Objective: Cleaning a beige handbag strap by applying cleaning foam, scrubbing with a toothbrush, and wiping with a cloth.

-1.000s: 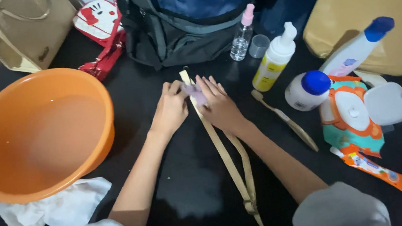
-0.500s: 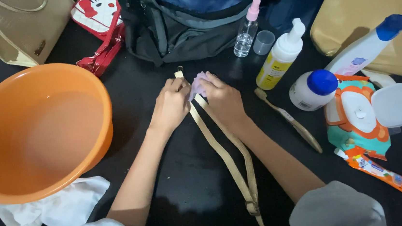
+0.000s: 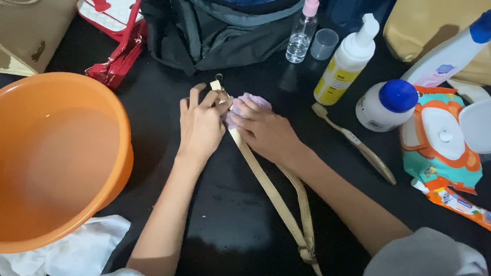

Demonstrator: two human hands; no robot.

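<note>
A tan webbing bag strap [image 3: 274,197] lies stretched along a black tabletop [image 3: 231,240], its metal clasp end [image 3: 217,82] pointing toward a dark backpack [image 3: 229,21] and its slide buckle [image 3: 307,251] near the person's body. The left hand [image 3: 201,124] presses flat on the strap close to the clasp, fingers loosely spread and thumb laid against the webbing, pinning it down. The right hand [image 3: 265,131] closes its fingers together over a small lilac cloth [image 3: 247,104] bunched against the strap just beside the left thumb. Both forearms reach in from the lower edge, wrists low over the table. The strap looks light, limp and flat; it would likely slide or twist unless held down, and the firm ends, clasp and buckle, seem the surest places to grip. An orange basin [image 3: 46,155] stands to the left over a white rag [image 3: 61,260]; a wooden toothbrush [image 3: 355,143], pump bottle [image 3: 345,64], small spray bottle [image 3: 302,29] and pack of wet wipes [image 3: 438,145] sit to the right.
</note>
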